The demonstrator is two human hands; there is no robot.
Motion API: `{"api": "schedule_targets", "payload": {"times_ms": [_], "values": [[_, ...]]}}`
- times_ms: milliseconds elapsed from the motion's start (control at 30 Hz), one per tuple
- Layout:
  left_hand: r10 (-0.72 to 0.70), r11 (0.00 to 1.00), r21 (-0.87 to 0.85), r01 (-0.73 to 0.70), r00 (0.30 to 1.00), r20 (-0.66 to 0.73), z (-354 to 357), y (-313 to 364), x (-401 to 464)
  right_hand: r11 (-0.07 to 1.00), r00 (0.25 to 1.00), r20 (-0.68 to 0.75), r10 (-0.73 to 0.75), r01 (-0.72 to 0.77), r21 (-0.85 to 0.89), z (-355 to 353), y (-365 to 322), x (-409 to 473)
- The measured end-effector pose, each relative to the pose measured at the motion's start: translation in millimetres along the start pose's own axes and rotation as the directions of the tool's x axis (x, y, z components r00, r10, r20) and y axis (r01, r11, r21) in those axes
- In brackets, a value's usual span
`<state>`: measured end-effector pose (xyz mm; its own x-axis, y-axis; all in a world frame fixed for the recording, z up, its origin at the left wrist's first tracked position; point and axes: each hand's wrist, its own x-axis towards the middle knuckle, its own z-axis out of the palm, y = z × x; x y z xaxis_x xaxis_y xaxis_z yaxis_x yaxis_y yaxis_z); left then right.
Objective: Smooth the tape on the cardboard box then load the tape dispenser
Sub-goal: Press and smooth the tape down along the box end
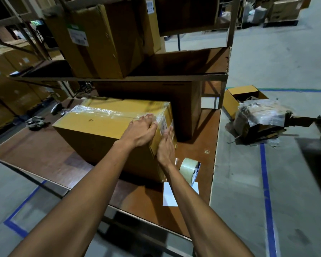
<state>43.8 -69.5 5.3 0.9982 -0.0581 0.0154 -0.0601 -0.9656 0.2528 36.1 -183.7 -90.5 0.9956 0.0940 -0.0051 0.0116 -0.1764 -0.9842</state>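
A closed cardboard box (100, 130) lies on the brown table (44, 154). A strip of clear tape (104, 112) runs along its top seam and down the right end. My left hand (141, 132) lies flat on the top right edge of the box, fingers pressed on the tape. My right hand (166, 145) is flat against the box's right end face, fingers up beside a white label (164, 125). A roll of clear tape (187, 168) sits in a blue dispenser (196, 172) on the table, just right of my right wrist.
A white sheet (168, 196) lies near the table's front edge under my right forearm. A crumpled dark cloth (36, 123) lies at the left. A dark box (183, 108) stands behind, under a shelf with a big carton (100, 38). Scrap cardboard and plastic (261, 119) lie on the floor.
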Motion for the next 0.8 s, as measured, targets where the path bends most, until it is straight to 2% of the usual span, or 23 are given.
{"api": "schedule_targets", "payload": {"times_ms": [100,233,367,500,600,667,800], "values": [[0.128,0.99,0.051,-0.131,0.99,0.056,-1.7,-3.3,9.7,0.986,0.987,-0.035,-0.159,0.161,0.052,0.1,-18.1,11.6],[0.143,0.989,0.029,-0.145,0.988,0.059,5.6,-6.3,19.7,0.982,0.984,0.013,-0.179,0.177,0.067,0.8,-17.7,23.6],[0.092,0.996,0.003,-0.092,0.996,0.003,11.7,-5.3,22.6,0.997,0.996,0.037,-0.08,0.08,-0.013,3.1,14.5,18.7],[-0.009,0.997,0.082,0.012,0.999,-0.043,13.1,0.0,23.6,0.989,0.993,0.083,0.089,-0.078,-0.126,-1.2,34.1,12.3],[-0.072,0.994,0.078,0.077,0.995,-0.067,12.5,2.2,22.1,0.976,0.976,0.093,0.195,-0.184,-0.119,-6.7,33.0,8.0],[-0.048,0.998,0.04,0.052,0.996,-0.074,11.9,0.9,20.0,0.991,0.991,0.057,0.117,-0.113,-0.077,-4.1,29.0,8.7],[0.103,0.994,-0.021,-0.105,0.993,-0.064,11.0,-4.4,16.3,0.983,0.982,-0.065,-0.18,0.181,0.009,8.0,8.9,19.9]]}}
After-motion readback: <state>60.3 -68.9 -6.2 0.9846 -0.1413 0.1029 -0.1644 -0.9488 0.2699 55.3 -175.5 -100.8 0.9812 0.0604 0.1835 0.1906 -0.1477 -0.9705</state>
